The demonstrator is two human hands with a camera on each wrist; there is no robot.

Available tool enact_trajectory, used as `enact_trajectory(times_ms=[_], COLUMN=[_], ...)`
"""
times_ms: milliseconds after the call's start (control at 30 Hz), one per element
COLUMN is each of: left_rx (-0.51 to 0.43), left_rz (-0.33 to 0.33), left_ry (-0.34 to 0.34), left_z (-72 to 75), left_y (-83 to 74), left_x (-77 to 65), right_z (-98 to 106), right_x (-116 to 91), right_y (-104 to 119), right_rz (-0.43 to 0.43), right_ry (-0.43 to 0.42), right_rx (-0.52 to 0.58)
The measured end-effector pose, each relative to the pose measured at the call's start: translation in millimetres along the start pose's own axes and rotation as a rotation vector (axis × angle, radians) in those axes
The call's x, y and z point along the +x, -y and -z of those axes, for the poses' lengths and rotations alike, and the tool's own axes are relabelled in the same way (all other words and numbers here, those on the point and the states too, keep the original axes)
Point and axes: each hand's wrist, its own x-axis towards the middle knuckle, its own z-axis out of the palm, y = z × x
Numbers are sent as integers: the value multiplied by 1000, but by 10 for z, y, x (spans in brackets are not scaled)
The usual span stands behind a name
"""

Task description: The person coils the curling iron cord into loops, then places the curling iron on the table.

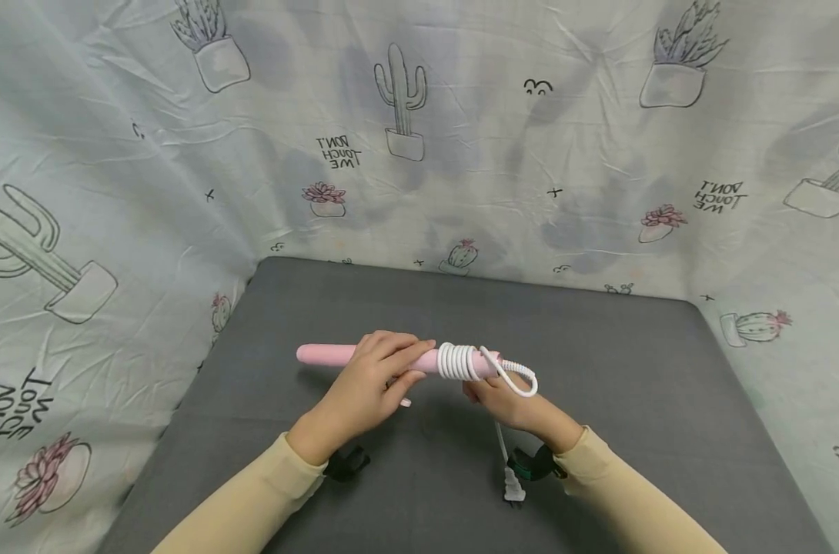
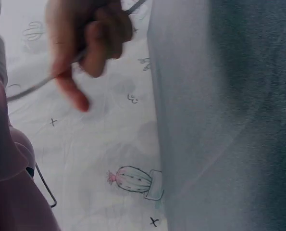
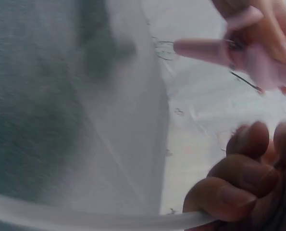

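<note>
A pink curling iron (image 1: 325, 355) lies level above the grey table in the head view, its barrel tip to the left. My left hand (image 1: 374, 377) grips it around the middle. White cord (image 1: 456, 362) is wound in several turns around the handle, with a loop standing out at the right end. Just below that end, my right hand (image 1: 508, 402) holds the cord in curled fingers, shown closer in the right wrist view, where the cord (image 3: 109, 221) runs into the fingers (image 3: 229, 199). From the right hand, the loose cord hangs down to a white plug (image 1: 513, 486).
The grey table (image 1: 419, 492) spreads under both hands. A pale cloth (image 1: 475, 138) printed with cacti and lettering stands around its back and sides. Dark wrist-worn devices show at the left wrist (image 1: 346, 464) and the right wrist (image 1: 533, 464).
</note>
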Motion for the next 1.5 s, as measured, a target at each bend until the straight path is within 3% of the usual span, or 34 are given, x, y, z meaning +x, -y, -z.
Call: enact_trajectory(times_ms=[167,267,367,567,700,1033,1500], left_rx=[-51,-54,-46,-10,45,170,215], left_rz=[103,141,161,213,254,273,302], left_ry=[-40,-44,-48,-91,-117,-56,-12], left_z=[23,29,23,-3,-3,-15,-33], left_y=[-10,-15,-16,11,42,95,119], left_x=[38,53,55,66,68,41,19], right_z=[-144,-181,-200,-291,-322,-210,-66], right_x=[-33,-58,-80,-156,-209,-314,-372], right_y=[-124,-77,10,166,260,555,634], right_rz=[-49,-86,-97,69,176,248,282], right_ry=[-75,-62,-31,-108,-174,-234,-279], right_rx=[-44,-66,-165,-499,-612,-585,-598])
